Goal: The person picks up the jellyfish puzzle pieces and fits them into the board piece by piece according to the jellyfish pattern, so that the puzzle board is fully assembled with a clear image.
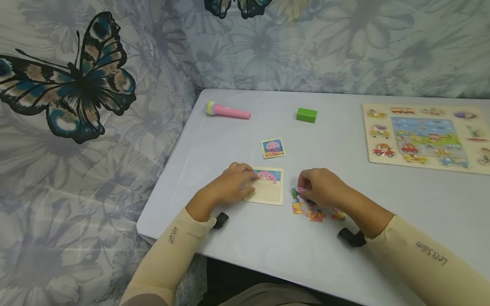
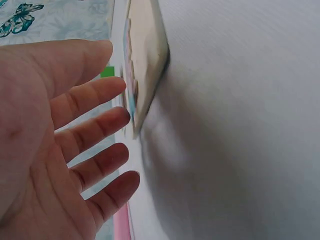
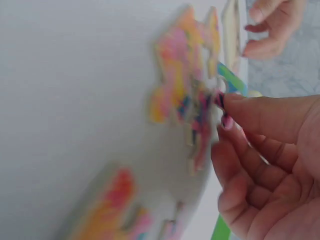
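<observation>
My left hand [image 1: 232, 185] rests at the left edge of a small wooden puzzle board [image 1: 264, 195], its fingers loosely spread. Along the board's top, fitted pieces show part of a pink sea creature [image 1: 268, 175]; the lower part is bare wood. In the left wrist view the fingertips are by the board's edge [image 2: 150, 65]. To the right of the board, my right hand [image 1: 325, 187] pinches a small pink and dark puzzle piece [image 3: 226, 120] between thumb and fingers. Loose yellow, pink and orange pieces [image 3: 175, 65] lie beneath and beside it, some hidden by the hand.
Behind the board lies a small picture card [image 1: 273, 148] with a pink jellyfish-like creature. Farther back are a pink toy microphone [image 1: 231, 111] and a green block [image 1: 306, 115]. A large vehicle puzzle board [image 1: 428, 138] lies at the right. Patterned walls border the table.
</observation>
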Demonstrator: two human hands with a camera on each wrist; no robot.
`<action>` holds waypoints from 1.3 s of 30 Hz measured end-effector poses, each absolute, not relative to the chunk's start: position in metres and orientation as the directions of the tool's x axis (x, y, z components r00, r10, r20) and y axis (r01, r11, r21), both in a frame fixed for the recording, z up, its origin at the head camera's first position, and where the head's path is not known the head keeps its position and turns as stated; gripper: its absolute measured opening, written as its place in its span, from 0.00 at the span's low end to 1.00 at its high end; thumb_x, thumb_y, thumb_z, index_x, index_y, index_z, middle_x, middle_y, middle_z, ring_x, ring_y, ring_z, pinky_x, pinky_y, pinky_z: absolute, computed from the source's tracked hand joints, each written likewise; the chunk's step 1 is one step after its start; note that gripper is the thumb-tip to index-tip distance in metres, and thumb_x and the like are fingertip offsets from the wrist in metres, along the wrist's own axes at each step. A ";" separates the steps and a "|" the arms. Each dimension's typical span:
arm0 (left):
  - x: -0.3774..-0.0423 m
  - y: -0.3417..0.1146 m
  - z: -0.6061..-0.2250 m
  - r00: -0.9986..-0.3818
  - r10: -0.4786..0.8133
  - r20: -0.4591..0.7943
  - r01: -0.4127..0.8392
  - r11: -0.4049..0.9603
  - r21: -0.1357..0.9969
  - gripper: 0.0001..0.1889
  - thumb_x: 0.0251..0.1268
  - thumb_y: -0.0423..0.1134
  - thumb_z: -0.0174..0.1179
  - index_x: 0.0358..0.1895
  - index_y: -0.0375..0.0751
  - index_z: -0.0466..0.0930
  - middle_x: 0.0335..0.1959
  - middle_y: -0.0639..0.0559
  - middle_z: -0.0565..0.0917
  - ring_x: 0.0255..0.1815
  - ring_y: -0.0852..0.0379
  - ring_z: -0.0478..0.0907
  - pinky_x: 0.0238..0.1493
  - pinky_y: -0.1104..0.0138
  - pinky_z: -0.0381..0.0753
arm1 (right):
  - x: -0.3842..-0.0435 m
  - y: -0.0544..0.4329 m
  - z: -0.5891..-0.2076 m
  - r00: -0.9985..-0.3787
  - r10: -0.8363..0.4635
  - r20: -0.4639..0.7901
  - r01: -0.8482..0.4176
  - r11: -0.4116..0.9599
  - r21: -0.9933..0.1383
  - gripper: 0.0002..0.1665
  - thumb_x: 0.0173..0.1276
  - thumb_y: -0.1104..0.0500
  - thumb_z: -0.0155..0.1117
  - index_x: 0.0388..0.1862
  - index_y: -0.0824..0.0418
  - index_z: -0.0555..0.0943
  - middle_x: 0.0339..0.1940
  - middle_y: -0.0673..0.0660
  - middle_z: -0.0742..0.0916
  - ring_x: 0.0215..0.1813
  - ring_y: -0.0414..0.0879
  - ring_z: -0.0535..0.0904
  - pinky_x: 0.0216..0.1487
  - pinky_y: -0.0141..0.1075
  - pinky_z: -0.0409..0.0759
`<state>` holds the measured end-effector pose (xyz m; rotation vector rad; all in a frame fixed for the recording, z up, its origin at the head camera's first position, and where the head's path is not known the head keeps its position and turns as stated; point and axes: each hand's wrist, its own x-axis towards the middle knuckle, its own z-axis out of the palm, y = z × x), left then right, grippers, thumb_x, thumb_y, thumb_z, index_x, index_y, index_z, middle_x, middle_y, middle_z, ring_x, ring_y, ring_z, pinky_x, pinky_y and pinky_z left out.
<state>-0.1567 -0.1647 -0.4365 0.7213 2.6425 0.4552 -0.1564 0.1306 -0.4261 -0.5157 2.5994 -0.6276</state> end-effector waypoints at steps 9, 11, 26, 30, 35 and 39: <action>-0.158 -0.166 -0.438 -0.803 0.530 -0.273 0.407 0.822 0.399 0.27 0.76 0.49 0.58 0.75 0.48 0.71 0.72 0.55 0.70 0.70 0.52 0.65 0.72 0.54 0.66 | -0.178 0.107 -0.421 -0.834 -0.463 -0.300 -0.187 0.748 -0.636 0.06 0.69 0.56 0.71 0.34 0.55 0.83 0.28 0.51 0.83 0.36 0.46 0.77 0.39 0.37 0.75; -0.158 -0.166 -0.439 -0.808 0.522 -0.273 0.401 0.827 0.394 0.28 0.76 0.49 0.58 0.75 0.48 0.70 0.73 0.55 0.69 0.70 0.52 0.64 0.72 0.54 0.66 | -0.182 0.093 -0.424 -0.827 -0.477 -0.299 -0.175 0.722 -0.669 0.06 0.69 0.56 0.72 0.34 0.56 0.83 0.28 0.51 0.84 0.35 0.46 0.77 0.38 0.36 0.76; -0.161 -0.163 -0.444 -0.845 0.480 -0.237 0.370 0.844 0.389 0.24 0.74 0.47 0.59 0.70 0.50 0.75 0.67 0.56 0.73 0.63 0.53 0.67 0.67 0.54 0.68 | -0.186 0.030 -0.438 -0.827 -0.478 -0.298 -0.215 0.757 -0.617 0.09 0.70 0.55 0.70 0.30 0.56 0.82 0.26 0.52 0.83 0.31 0.44 0.77 0.33 0.34 0.74; -0.164 -0.162 -0.443 -0.866 0.455 -0.206 0.366 0.858 0.361 0.17 0.77 0.46 0.56 0.64 0.51 0.79 0.63 0.56 0.76 0.60 0.53 0.69 0.64 0.54 0.70 | -0.188 0.026 -0.436 -0.824 -0.482 -0.297 -0.248 0.779 -0.577 0.08 0.69 0.55 0.71 0.32 0.56 0.83 0.26 0.51 0.83 0.32 0.45 0.77 0.35 0.35 0.74; -0.171 -0.160 -0.443 -0.877 0.444 -0.183 0.373 0.870 0.323 0.12 0.78 0.44 0.57 0.58 0.51 0.81 0.58 0.56 0.79 0.57 0.53 0.71 0.61 0.55 0.73 | -0.192 0.027 -0.435 -0.818 -0.489 -0.302 -0.251 0.776 -0.578 0.07 0.67 0.55 0.72 0.34 0.56 0.83 0.28 0.52 0.83 0.34 0.46 0.76 0.36 0.35 0.74; -0.174 -0.160 -0.442 -0.883 0.432 -0.184 0.352 0.869 0.348 0.11 0.76 0.42 0.60 0.56 0.51 0.82 0.57 0.56 0.80 0.57 0.53 0.72 0.61 0.54 0.73 | -0.197 0.028 -0.437 -0.806 -0.502 -0.314 -0.235 0.758 -0.608 0.08 0.66 0.55 0.73 0.35 0.57 0.83 0.28 0.52 0.82 0.34 0.46 0.76 0.35 0.35 0.74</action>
